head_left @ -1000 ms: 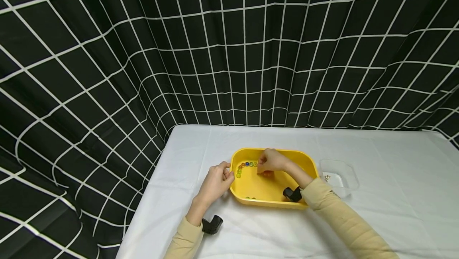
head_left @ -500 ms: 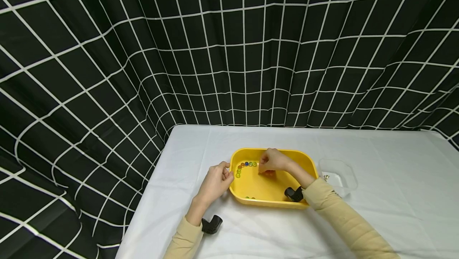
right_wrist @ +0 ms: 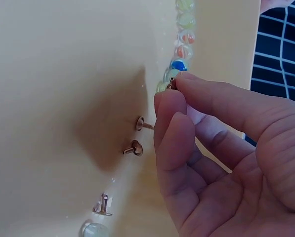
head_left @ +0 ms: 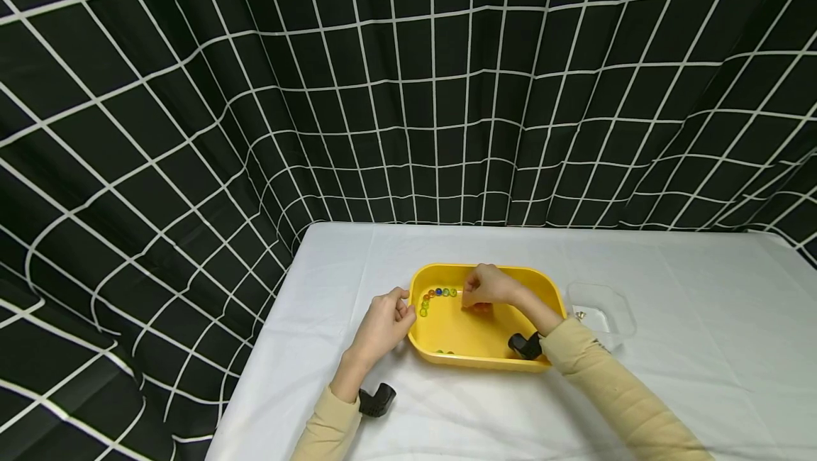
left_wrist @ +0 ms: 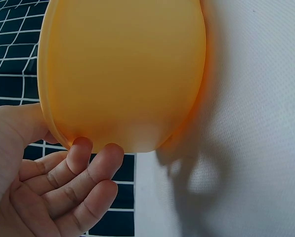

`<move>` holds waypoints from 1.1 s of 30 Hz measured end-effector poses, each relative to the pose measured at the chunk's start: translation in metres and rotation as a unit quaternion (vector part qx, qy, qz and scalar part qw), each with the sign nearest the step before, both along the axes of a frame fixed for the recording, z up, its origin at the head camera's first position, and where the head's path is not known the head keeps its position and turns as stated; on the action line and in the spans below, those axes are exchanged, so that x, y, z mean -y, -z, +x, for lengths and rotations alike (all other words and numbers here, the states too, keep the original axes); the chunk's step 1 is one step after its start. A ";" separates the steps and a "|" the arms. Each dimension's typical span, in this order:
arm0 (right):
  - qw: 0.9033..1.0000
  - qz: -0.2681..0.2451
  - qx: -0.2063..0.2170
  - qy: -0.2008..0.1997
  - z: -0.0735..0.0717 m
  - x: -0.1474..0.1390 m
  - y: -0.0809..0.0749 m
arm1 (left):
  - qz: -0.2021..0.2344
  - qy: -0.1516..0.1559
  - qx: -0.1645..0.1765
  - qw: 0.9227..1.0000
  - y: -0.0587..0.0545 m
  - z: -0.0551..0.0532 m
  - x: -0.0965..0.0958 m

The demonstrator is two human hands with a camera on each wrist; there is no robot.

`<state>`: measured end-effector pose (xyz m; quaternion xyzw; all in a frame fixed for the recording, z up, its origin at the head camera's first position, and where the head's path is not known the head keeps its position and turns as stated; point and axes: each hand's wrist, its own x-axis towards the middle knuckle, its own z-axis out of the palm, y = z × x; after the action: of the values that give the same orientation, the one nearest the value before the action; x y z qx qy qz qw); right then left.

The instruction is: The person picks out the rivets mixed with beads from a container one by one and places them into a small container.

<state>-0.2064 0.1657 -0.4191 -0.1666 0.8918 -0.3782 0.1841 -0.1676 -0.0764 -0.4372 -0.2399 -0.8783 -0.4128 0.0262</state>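
My right hand is inside a yellow plastic tub, near its far wall. Thumb and fingertips pinch a small copper-coloured rivet, seen in the right wrist view. Below those fingers, more rivets lie on the tub floor, one rivet tipped on its side and another rivet standing on its flat head. A curved row of glass marbles follows the tub's far left corner. At the left end, my left hand holds the tub's rim, fingers against the outer wall in the left wrist view.
A clear plastic container stands right of the tub, with a few small metallic pieces in it. A white cloth covers the table. Behind hangs a black curtain with a white grid. Several marbles lie by the near wall.
My right hand has shifted slightly to the right within the tub, fingers still pinched. The left hand stays at the tub's left end.
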 end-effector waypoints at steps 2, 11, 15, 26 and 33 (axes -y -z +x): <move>1.000 0.002 -0.001 0.001 0.000 -0.001 0.000 | 0.000 0.000 0.003 1.000 0.000 0.000 0.000; 1.000 0.013 -0.005 0.010 0.002 -0.007 -0.005 | -0.002 0.000 0.009 1.000 0.000 0.001 0.000; 1.000 0.012 -0.004 0.014 0.003 -0.010 -0.008 | 0.001 0.002 0.006 1.000 0.000 0.001 0.000; 0.999 0.006 0.007 0.036 0.007 -0.015 -0.018 | 0.000 0.001 0.004 1.000 0.000 0.002 0.000; 0.999 0.014 0.007 0.045 0.008 -0.019 -0.021 | 0.000 0.000 0.009 1.000 -0.002 0.003 0.000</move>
<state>-0.1979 0.1847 -0.3981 -0.1216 0.9023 -0.3745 0.1755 -0.1645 -0.0759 -0.4348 -0.2363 -0.8784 -0.4149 0.0180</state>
